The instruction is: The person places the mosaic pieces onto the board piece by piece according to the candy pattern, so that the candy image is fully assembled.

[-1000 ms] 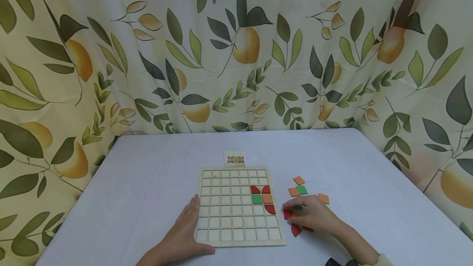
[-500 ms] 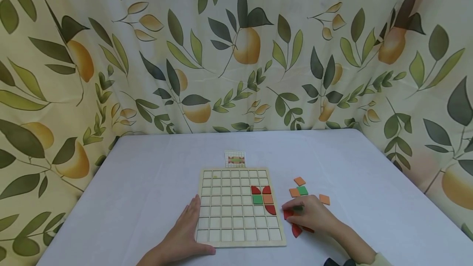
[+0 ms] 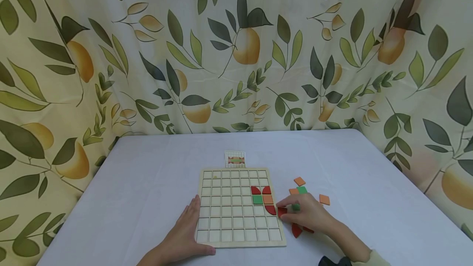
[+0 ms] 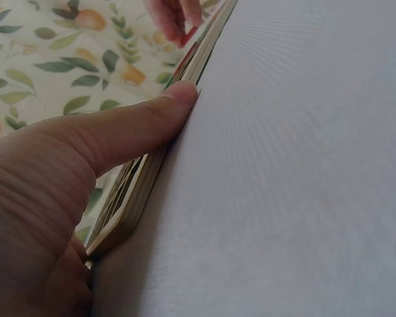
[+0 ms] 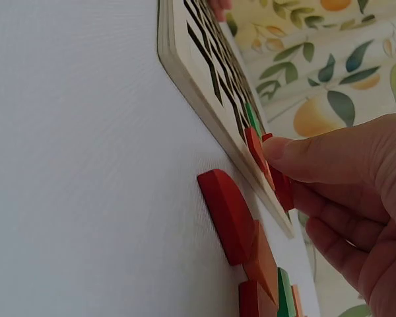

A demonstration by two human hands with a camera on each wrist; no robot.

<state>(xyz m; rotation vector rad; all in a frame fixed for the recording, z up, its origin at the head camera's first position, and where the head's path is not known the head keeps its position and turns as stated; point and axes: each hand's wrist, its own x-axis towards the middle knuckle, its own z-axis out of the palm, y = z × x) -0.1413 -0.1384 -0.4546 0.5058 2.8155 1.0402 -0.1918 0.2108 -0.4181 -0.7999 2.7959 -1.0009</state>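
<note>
L hand [image 3: 182,233] unmoved: fingers straight along L side of board [image 3: 225,211], thumb at near edge. Loose red pc [image 3: 296,230] on near side of R hand [image 3: 309,213]. R hand just shifted L w/ pinched red pc [image 3: 282,212]; now at board's R rim, contact unclear. Pickup looks done, seating not yet. Card [image 3: 235,159] past far edge.

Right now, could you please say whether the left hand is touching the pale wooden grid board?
Touching: in the left wrist view, the left hand has its thumb against the wooden grid board.
</note>
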